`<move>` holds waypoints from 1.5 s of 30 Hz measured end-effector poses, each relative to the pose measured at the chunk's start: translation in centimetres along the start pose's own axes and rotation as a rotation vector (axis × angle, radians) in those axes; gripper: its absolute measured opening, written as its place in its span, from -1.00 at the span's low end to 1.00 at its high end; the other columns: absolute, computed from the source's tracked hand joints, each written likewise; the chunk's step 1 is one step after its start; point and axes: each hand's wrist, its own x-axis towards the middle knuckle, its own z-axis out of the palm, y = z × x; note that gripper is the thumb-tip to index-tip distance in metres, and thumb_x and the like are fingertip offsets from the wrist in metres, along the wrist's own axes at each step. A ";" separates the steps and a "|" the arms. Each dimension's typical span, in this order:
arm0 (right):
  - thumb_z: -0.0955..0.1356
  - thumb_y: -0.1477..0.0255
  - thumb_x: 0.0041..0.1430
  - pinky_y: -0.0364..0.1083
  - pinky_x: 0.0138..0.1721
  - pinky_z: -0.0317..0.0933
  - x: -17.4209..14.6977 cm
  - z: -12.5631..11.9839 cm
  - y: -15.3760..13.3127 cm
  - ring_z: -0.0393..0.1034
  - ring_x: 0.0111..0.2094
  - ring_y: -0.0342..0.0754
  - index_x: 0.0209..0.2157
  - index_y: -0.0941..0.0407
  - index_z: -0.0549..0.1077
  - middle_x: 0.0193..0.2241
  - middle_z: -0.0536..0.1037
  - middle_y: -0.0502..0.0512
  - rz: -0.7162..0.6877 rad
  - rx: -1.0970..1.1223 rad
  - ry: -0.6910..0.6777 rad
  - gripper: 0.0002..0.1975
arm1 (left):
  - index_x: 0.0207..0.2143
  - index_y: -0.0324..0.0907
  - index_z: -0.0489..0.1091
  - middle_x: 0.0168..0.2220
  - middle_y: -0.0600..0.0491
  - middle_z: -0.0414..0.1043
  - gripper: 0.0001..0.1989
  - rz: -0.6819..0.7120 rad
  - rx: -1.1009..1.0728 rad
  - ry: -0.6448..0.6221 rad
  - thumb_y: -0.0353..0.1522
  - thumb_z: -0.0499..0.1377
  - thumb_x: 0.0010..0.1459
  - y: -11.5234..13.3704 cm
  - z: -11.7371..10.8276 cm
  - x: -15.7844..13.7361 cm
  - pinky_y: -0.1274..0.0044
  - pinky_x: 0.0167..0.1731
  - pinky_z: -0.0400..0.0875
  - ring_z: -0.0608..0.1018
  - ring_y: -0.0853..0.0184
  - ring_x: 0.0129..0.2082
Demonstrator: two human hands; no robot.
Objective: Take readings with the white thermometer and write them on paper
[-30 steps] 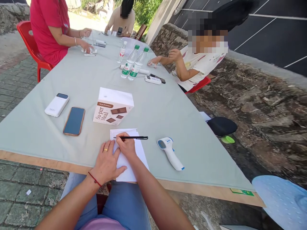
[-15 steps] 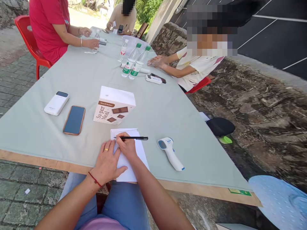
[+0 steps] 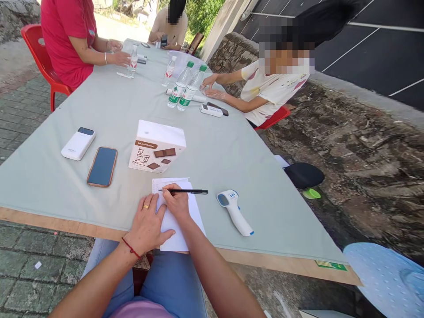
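Observation:
My right hand [image 3: 176, 202] is closed around a black pen [image 3: 194, 191], its tip at the upper left part of a white notepad [image 3: 190, 221]. Small handwriting shows near the tip, too small to read. Flat on the pad's left side lies my left hand [image 3: 149, 221], fingers stretched out, with a ring and a red cord bracelet. Just beyond the pad stands a white and brown "Super Meal" box [image 3: 157, 148]. A white infrared thermometer [image 3: 234, 212] lies to the right of my right hand.
On the left of the table [image 3: 265, 185] lie a white power bank [image 3: 78, 143] and a phone [image 3: 102, 166]. Farther back stand two green-capped water bottles [image 3: 186, 90] beside a smaller bottle [image 3: 169, 71]. Three people sit around the far part. A blue stool [image 3: 384, 274] is at the lower right.
My right hand and the pen have shifted slightly right along the page. My left hand stays put. The person on the right has moved their hands apart; the person in red has moved a hand beside a bottle.

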 end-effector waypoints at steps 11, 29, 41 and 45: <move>0.30 0.28 -0.11 -0.06 -0.39 0.28 0.0 0.1 0.1 0.35 -0.48 -0.05 -0.52 0.06 0.42 -0.55 0.50 0.00 -0.012 -0.013 -0.013 -0.84 | 0.05 -0.27 0.29 0.20 -0.31 0.20 -0.34 0.001 0.028 -0.015 -0.09 0.30 -0.03 -0.1 -0.1 0.1 0.10 0.18 0.13 0.24 -0.07 0.22; 0.30 0.31 -0.04 -0.08 -0.38 0.27 0.1 0.1 1.1 0.35 -0.47 -0.06 -0.51 0.06 0.42 -0.56 0.49 -0.02 -0.049 -0.054 -0.045 -0.87 | 0.07 -0.26 0.28 0.20 -0.31 0.21 -0.33 0.001 0.016 -0.022 -0.09 0.29 -0.02 0.0 -0.2 0.1 0.10 0.18 0.12 0.25 -0.08 0.22; 0.30 0.30 -0.06 -0.08 -0.40 0.25 0.0 0.1 0.8 0.34 -0.49 -0.07 -0.52 0.07 0.42 -0.56 0.49 -0.03 -0.032 -0.052 -0.049 -0.86 | 0.06 -0.26 0.28 0.21 -0.32 0.20 -0.33 -0.003 0.026 -0.011 -0.08 0.30 -0.03 -0.1 0.0 0.0 0.10 0.19 0.11 0.25 -0.09 0.22; 0.29 0.31 -0.08 -0.08 -0.42 0.24 0.0 0.1 0.8 0.32 -0.51 -0.07 -0.53 0.06 0.41 -0.59 0.47 -0.04 -0.025 -0.059 -0.028 -0.87 | 0.07 -0.27 0.28 0.21 -0.33 0.20 -0.32 0.000 0.034 -0.023 -0.09 0.29 -0.02 -0.1 0.0 0.0 0.10 0.19 0.11 0.24 -0.09 0.22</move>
